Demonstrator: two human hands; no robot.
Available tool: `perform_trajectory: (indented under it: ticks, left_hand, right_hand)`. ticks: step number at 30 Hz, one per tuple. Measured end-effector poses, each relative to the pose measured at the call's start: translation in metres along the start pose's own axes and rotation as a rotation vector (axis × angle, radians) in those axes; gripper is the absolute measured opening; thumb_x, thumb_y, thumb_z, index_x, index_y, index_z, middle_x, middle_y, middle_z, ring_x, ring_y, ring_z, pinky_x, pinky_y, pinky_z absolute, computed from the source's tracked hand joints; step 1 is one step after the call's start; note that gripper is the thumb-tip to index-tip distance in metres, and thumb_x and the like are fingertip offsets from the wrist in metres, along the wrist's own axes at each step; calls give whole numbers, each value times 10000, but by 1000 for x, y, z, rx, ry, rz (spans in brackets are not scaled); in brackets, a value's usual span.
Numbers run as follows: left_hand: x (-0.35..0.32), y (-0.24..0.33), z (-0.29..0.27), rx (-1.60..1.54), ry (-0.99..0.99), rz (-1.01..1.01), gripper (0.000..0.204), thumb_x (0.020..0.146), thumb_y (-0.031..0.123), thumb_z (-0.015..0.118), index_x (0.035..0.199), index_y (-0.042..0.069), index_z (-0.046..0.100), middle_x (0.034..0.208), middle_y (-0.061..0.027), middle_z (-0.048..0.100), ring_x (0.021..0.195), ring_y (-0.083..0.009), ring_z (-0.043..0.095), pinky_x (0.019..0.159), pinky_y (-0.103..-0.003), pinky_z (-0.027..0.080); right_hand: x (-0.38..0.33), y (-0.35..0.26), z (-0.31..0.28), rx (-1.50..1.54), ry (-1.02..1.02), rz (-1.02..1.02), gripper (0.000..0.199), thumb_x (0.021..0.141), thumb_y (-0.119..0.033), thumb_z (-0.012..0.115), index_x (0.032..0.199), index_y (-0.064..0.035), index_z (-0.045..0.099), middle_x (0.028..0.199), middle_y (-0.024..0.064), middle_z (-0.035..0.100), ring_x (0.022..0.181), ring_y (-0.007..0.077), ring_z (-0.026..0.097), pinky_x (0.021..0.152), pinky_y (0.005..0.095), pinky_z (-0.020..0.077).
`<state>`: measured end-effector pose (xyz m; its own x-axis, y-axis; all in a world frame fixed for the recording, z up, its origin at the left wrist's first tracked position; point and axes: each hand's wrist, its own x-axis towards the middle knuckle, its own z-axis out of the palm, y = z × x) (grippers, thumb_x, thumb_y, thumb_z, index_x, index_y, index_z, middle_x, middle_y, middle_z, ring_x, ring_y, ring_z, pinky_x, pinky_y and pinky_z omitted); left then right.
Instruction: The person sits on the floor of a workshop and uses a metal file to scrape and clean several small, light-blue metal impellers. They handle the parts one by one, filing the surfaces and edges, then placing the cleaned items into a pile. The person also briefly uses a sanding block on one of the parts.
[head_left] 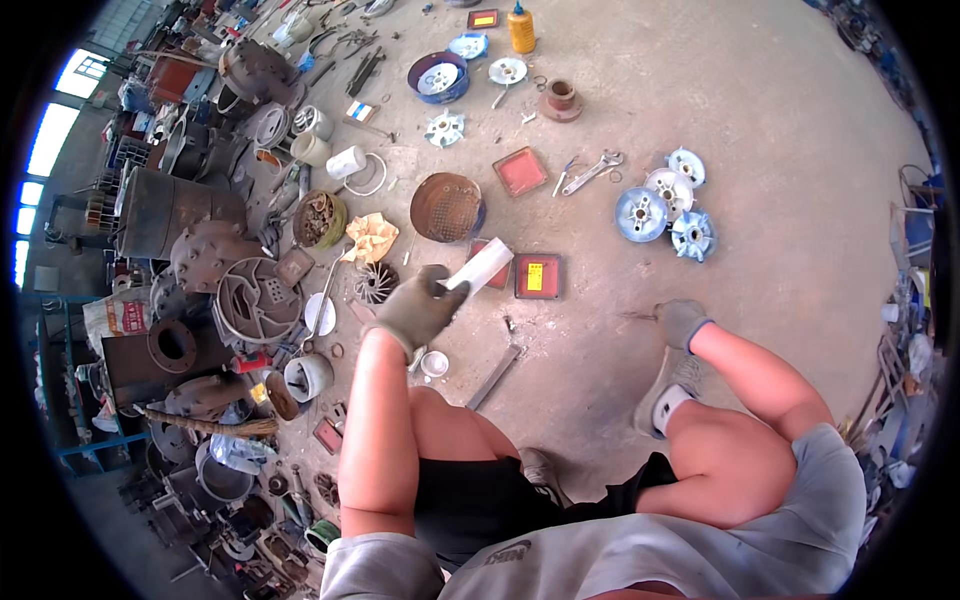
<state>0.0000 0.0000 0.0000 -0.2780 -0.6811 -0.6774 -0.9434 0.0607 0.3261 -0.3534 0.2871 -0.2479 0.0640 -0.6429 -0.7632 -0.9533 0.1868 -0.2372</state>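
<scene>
My left hand (418, 312), in a grey-green work glove, is closed on one end of a long white bar-shaped piece (483, 268). The piece slants up and right above two shallow red-rimmed trays; one, dark inside with a yellow label (537, 276), lies just right of it, and the other red tray (495, 262) is partly hidden behind it. Near my right shoe, my right hand (683, 324), gloved too, has its fingers curled. A thin dark thing (638, 315) sticks out to the left of its fingers; its kind is too small to make out.
A rusty round pan (447, 207) stands ahead. Several blue-and-white metal wheels (670, 195) lie at right, beside an adjustable wrench (592, 173). A flat metal bar (494, 376) lies before my feet, near a small white cup (434, 364). Rusty machine parts (190, 250) crowd the left.
</scene>
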Motion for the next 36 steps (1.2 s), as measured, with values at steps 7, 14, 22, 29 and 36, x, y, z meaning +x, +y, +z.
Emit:
perform_trajectory:
  ticks: [7,14,22,29,36]
  left_hand:
    - [3,122,47,57,103,534,647,981,506,690,1411,29,607,1180,-242,744,1153,-419,712,999,-488,553]
    - [-40,106,36,269,-159,443,707,1010,543,616,1422,-31,588,1308,-261,715,1218,-394,704,1044,-489,546]
    - [3,118,18,100,-95,473,655,1005,497,575,1362,-48,646,1311,-278,720,1228,-420,695,1065,-476,530]
    - [-13,86,-12,-1,-66,408,673,1014,525,605,1406,-23,613,1381,-262,687,1273,-400,677,1088,-480,525]
    - [-4,-5,-8,-115,190,177,649,986,506,685,1403,13,621,1232,-249,741,1185,-413,703,1030,-494,539]
  right_hand:
    - [33,52,-132,-197,25,-143,342,959,-215,575,1179,-21,750,1137,242,769,1025,430,740,934,503,568]
    - [17,-42,-184,226,305,-117,326,1001,-268,546,1161,-35,709,1159,256,749,1093,439,709,982,511,536]
    - [31,-71,-317,-146,619,-2,410,1013,-446,605,1129,-93,779,1092,223,774,1049,405,730,942,497,560]
    - [100,-139,-356,-46,524,-50,413,974,-494,618,1130,-163,809,1130,153,793,1060,380,743,961,479,561]
    - [281,-108,-326,-7,446,50,461,994,-373,616,1400,-168,690,1366,152,723,1230,366,706,1065,480,550]
